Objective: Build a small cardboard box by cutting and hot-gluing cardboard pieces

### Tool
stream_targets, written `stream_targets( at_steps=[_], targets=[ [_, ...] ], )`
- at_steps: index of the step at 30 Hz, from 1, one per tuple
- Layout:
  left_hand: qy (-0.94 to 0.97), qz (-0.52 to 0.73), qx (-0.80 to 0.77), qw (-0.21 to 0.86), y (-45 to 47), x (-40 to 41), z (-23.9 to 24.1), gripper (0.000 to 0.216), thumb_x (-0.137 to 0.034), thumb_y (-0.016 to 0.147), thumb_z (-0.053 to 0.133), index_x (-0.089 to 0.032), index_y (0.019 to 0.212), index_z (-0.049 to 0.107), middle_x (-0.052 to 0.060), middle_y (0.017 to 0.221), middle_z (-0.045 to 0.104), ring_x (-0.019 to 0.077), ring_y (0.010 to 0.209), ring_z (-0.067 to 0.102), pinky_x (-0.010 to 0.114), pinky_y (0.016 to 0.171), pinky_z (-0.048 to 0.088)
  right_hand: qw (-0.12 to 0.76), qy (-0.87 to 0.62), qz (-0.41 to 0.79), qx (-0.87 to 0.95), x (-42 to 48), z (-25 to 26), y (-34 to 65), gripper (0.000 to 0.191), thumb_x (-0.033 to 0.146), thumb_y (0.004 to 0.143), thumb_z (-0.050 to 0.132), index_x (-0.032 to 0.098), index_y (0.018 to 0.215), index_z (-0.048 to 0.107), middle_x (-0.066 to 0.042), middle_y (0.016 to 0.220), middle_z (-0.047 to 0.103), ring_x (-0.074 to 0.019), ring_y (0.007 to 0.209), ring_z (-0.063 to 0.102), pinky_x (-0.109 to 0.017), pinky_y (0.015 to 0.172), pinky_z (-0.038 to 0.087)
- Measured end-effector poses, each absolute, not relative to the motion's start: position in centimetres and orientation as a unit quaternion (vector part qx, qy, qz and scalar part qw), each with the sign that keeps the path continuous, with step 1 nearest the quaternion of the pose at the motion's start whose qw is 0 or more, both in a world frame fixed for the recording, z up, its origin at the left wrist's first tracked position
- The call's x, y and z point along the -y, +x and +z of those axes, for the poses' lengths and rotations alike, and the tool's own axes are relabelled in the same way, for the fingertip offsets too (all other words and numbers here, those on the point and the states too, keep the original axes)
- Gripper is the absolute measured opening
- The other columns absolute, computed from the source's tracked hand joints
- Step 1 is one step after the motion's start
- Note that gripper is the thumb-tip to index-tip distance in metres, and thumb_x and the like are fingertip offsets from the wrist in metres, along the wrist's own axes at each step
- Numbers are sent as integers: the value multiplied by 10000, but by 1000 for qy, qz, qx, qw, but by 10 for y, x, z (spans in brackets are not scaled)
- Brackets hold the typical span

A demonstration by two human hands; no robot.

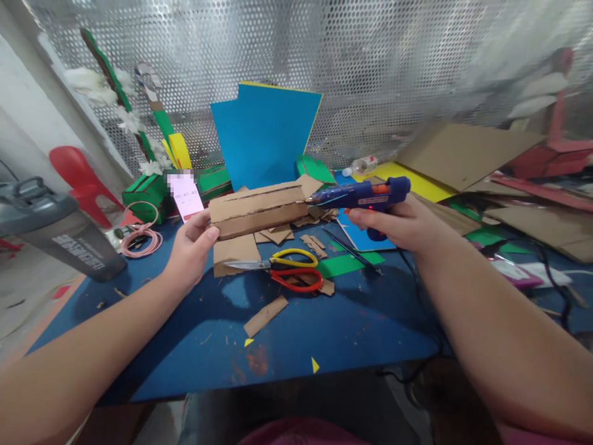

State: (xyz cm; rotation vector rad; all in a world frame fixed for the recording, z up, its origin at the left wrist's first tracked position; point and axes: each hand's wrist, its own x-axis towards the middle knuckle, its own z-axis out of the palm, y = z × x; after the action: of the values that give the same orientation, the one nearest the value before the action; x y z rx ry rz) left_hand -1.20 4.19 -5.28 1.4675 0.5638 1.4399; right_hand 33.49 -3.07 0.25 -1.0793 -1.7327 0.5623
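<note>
My left hand (192, 247) grips the left end of a folded brown cardboard piece (259, 210) and holds it above the blue table (194, 346). My right hand (403, 225) is wrapped round the handle of a blue glue gun (359, 193). The gun's nozzle touches the right end of the cardboard piece. Below the cardboard lie scissors with yellow and red handles (290, 269), and cardboard scraps (265, 315) lie around them.
A grey shaker bottle (50, 228) stands at the left edge, with a pink cable coil (141, 238) and a phone (185, 194) nearby. Blue sheets (264, 133) lean on the perforated metal wall. Large cardboard sheets (463, 154) and coloured paper pile up at right.
</note>
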Motion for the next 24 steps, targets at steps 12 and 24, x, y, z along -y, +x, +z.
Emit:
stream_targets(
  at_steps=[12,24],
  targets=[
    [599,596,-235,480,-11,-41,-50,563,-616,711,1000,-224,1097,877,127,1193,876,382,1279,789,492,1085,662,476,-473,226,706,26,-4,347,430,625,800,867,262,750,643,10,630,546,-177,595,478,-343,542,419],
    [599,599,-237,477,-11,-41,-49,543,-616,718,994,-223,1074,874,127,1176,877,376,1258,797,482,1063,671,464,-463,231,719,26,-2,349,406,625,839,828,238,761,734,-53,722,680,-203,668,618,-395,695,596]
  ],
)
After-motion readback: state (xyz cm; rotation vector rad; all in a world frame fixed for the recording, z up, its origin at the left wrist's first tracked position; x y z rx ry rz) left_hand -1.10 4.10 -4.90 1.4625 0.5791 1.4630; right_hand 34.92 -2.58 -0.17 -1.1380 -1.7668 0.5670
